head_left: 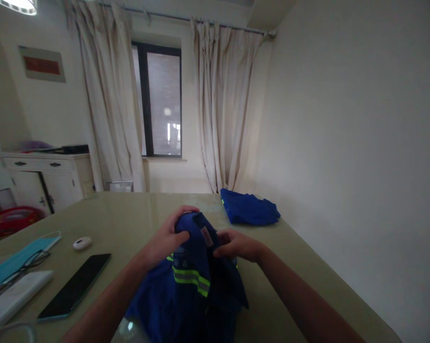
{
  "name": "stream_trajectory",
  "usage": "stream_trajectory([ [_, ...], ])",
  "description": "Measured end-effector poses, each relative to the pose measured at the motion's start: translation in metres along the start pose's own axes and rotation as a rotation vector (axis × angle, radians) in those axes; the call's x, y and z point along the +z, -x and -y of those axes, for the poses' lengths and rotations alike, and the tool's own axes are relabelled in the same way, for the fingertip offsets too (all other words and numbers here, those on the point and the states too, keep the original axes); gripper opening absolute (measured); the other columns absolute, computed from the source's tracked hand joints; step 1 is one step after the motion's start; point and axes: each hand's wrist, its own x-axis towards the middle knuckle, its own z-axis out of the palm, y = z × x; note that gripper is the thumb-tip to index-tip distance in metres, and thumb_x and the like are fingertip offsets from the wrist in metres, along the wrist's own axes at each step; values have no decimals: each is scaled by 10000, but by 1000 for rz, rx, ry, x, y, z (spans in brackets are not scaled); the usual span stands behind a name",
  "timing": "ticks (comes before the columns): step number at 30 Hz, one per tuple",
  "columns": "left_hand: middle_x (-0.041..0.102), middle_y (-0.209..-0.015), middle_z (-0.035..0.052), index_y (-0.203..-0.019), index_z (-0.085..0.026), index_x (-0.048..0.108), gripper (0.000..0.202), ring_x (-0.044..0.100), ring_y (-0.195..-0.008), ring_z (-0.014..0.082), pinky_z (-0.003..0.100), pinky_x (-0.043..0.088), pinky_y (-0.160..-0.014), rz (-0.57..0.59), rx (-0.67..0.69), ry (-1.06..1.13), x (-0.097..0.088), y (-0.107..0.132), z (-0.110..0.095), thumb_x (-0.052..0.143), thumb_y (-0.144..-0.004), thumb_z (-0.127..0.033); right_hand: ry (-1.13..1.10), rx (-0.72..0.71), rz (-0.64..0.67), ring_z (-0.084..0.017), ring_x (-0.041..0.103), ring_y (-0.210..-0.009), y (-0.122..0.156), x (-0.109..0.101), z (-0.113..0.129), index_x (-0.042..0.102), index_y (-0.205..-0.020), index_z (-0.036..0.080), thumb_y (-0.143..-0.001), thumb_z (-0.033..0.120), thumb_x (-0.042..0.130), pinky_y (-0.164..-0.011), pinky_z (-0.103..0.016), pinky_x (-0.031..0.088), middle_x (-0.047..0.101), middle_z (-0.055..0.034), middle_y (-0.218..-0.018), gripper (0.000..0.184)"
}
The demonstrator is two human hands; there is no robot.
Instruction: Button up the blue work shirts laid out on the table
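A blue work jacket (157,300) with a yellow-green and grey reflective stripe lies bunched at the near side of the table. Its collar end is lifted toward the middle of the view, where a small pale label shows. My left hand (177,233) grips the fabric at the upper left, thumb in front and fingers behind. On the other side of the label, my right hand (234,244) pinches the cloth between thumb and fingers. The garment's lower part runs out of view at the bottom edge.
A folded blue garment (250,208) lies at the table's far right, near the wall. To the left are a phone (75,286), a white oblong item (20,295), a small round white case (82,243), glasses (36,258) and a light-blue face mask (29,255). The greenish tabletop (129,209) looks glossy.
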Motion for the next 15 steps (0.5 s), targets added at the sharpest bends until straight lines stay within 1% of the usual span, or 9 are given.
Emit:
stream_trajectory([
  [1, 691, -1040, 14, -1373, -232, 499, 661, 652, -741, 157, 244, 532, -623, -7, 18, -79, -7, 1, -5, 567, -716, -195, 80, -27, -45, -147, 609, -729, -1, -4, 9, 759, -1041, 173, -728, 385, 841, -648, -237, 432, 719, 8, -838, 387],
  [2, 693, -1022, 13, -1391, -228, 488, 682, 649, -749, 165, 255, 532, -644, -19, 48, -193, -13, 1, -9, 583, -716, -199, 156, -81, -134, -138, 591, -713, -2, -9, 18, 768, -982, 165, -764, 385, 809, -633, -231, 412, 708, 11, -805, 313],
  [4, 711, -1030, 28, -1374, -224, 522, 666, 671, -851, 217, 313, 542, -765, -48, 114, -460, -21, -1, -14, 623, -716, -201, 271, -208, -335, -120, 556, -682, -6, -18, 37, 763, -865, 155, -788, 379, 782, -602, -222, 377, 678, 17, -735, 238],
  [6, 732, -1051, 42, -1263, -233, 617, 554, 682, -978, 280, 372, 520, -888, -50, 141, -640, -20, -6, -16, 664, -712, -204, 283, -278, -465, -104, 532, -629, -11, -21, 55, 737, -801, 153, -767, 381, 785, -555, -213, 352, 654, 25, -685, 235],
  [7, 740, -1064, 44, -1216, -241, 646, 512, 680, -1021, 302, 391, 507, -926, -30, 145, -660, -15, -8, -18, 686, -706, -210, 248, -277, -493, -95, 518, -582, -14, -18, 64, 724, -796, 156, -756, 386, 785, -522, -209, 341, 640, 34, -651, 241],
  [9, 742, -1117, 37, -1225, -251, 644, 554, 672, -1065, 314, 402, 502, -961, 28, 161, -577, 2, -14, -19, 734, -680, -216, 152, -231, -509, -79, 479, -476, -20, -6, 81, 703, -804, 164, -748, 389, 767, -449, -202, 311, 614, 51, -587, 240],
  [11, 738, -1141, 38, -1234, -225, 630, 581, 671, -1043, 293, 389, 521, -947, 83, 187, -420, 21, -20, -18, 758, -667, -229, 56, -199, -481, -73, 475, -420, -26, 11, 94, 693, -837, 170, -761, 377, 738, -413, -198, 319, 630, 50, -581, 225],
  [13, 744, -1077, 44, -1130, -188, 655, 433, 673, -977, 264, 370, 543, -906, 121, 191, -285, 36, -25, -13, 726, -710, -262, -16, -215, -416, -77, 515, -434, -29, 25, 102, 694, -880, 171, -776, 368, 725, -434, -195, 377, 668, 33, -623, 226],
  [15, 743, -1029, 47, -1035, -183, 669, 315, 666, -973, 256, 378, 541, -931, 96, 191, -190, 42, -26, -7, 692, -749, -315, -75, -265, -347, -96, 600, -535, -27, 28, 101, 704, -981, 175, -790, 384, 744, -528, -204, 464, 708, 13, -714, 286],
])
